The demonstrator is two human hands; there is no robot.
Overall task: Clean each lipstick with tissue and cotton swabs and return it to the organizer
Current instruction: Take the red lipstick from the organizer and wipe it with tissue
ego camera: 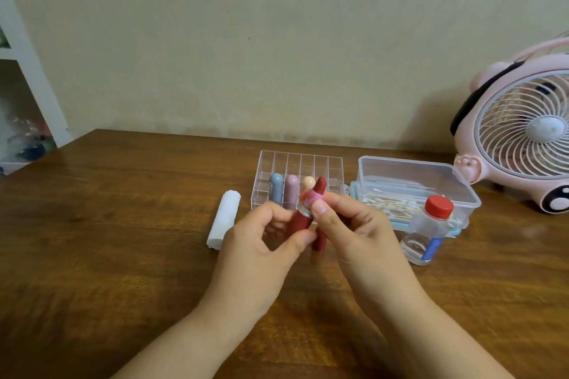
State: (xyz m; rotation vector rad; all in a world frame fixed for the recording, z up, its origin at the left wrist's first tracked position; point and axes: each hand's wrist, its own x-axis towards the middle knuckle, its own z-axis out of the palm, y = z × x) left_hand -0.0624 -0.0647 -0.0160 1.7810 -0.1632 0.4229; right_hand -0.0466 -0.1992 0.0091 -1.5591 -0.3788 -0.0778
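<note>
Head view: I see both hands raised over the bench (123,224), just in front of the organizer (295,163).
Left hand (261,243): its fingers curl round the dark red lipstick (300,220), holding the tube tilted, tip up.
Right hand (354,224): thumb and fingers pinch the pink collar at the top of the tube; a dark red piece, which I take for the cap (318,243), shows below this hand, but I cannot tell whether the hand holds it or it stands on the bench.
Bullet: the red tip (321,186) stands exposed above the collar.
Organizer: three capped lipsticks stand in its front row, grey (275,188), mauve (291,191) and peach (308,183).
Supplies: tissue roll (224,223) lies left of the organizer; swabs (391,209) sit in the clear box at right; a red-capped bottle (428,231) stands in front of that box.
Step, as I judge it: cleaning the collar and rim.
How I would do it well: keep the left grip low and steady, wipe round the collar only, keep fingers off the soft tip, and fetch tissue or a swab, since I see neither in hand.
</note>
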